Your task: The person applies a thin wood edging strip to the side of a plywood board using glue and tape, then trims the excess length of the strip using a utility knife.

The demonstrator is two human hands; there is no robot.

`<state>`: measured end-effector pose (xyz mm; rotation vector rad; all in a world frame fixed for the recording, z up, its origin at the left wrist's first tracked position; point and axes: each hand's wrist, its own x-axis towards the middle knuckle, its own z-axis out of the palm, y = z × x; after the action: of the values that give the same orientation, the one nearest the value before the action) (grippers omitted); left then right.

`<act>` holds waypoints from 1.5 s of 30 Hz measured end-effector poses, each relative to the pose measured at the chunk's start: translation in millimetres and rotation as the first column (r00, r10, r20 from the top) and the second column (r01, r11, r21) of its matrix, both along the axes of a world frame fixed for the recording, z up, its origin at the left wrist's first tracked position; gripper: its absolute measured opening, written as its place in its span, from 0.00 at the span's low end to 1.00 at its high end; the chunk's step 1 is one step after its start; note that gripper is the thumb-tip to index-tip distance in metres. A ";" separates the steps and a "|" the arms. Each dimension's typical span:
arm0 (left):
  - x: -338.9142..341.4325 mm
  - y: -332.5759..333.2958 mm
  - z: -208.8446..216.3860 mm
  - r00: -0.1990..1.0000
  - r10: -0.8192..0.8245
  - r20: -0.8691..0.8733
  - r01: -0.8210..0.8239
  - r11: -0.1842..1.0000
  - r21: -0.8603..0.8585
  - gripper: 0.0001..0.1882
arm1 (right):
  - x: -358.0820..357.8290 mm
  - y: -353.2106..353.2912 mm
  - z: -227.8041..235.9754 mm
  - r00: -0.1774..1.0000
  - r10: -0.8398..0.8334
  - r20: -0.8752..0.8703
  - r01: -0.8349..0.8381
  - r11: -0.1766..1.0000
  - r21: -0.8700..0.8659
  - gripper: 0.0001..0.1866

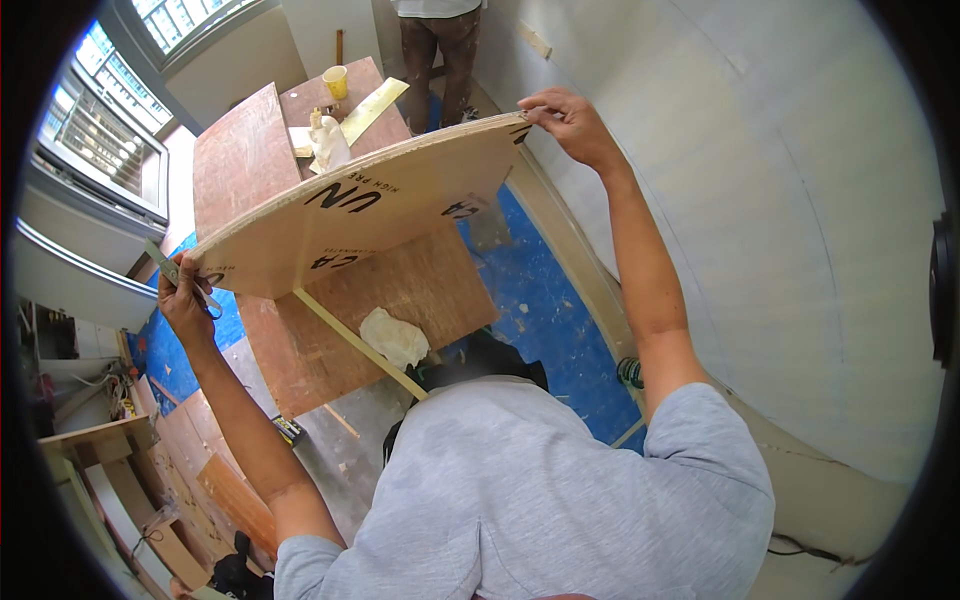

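A plywood panel (410, 200) with black stencilled marks is held up, tilted, across the space before me. My left hand (185, 297) is closed at its left corner and also holds a tool that looks like scissors (213, 304), a grey flat part jutting out past the fingers. At the far right corner, my right hand (566, 122) pinches the panel's edge between thumb and fingers. Below the panel lies a reddish-brown board (440, 285), with a narrow pale wood strip (350, 335) slanting over it toward my body. A crumpled white bag or cloth (393, 338) rests beside the strip.
Behind the panel, a board-topped surface (240, 160) carries a yellow cup (336, 82), a white bottle (330, 148) and a yellowish strip (375, 108). A person (435, 50) stands beyond. Blue sheeting (535, 300) covers floor beside the right wall (780, 200). Wood offcuts (235, 495) lie lower left.
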<state>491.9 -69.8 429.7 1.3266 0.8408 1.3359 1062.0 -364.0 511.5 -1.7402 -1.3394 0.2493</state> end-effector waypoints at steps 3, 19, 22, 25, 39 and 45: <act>1.4 -1.1 1.1 1.000 0.011 -0.007 -0.011 1.000 -0.005 0.11 | -0.7 1.6 -2.4 0.974 0.060 0.217 -0.047 0.997 -0.065 0.10; 1.8 1.5 -5.7 1.000 0.011 0.029 -0.011 1.000 0.000 0.10 | 2.0 -1.8 6.9 0.991 0.049 -0.122 -0.048 0.999 0.007 0.04; 0.4 2.6 -8.4 0.999 0.004 0.036 -0.004 1.000 0.003 0.10 | 8.5 -13.1 7.1 0.817 -0.040 -0.575 0.118 0.988 0.100 0.07; 3.6 4.7 -6.9 0.999 -0.009 0.042 0.009 1.000 0.008 0.10 | 17.8 -13.1 -8.9 0.887 -0.360 -0.290 0.368 0.929 -0.028 0.04; 4.0 5.8 -7.8 0.999 0.019 0.029 -0.019 1.000 -0.006 0.09 | -14.3 3.7 -7.3 0.955 -0.009 0.296 0.017 1.000 -0.023 0.10; 6.5 3.2 -5.4 1.000 -0.003 0.030 0.002 1.000 0.001 0.09 | -6.5 5.4 -8.2 0.958 0.013 0.288 -0.008 1.000 -0.018 0.07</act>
<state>498.4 -66.6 424.2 1.3046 0.8179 1.3512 1055.5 -358.6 503.3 -1.8346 -1.5576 0.0109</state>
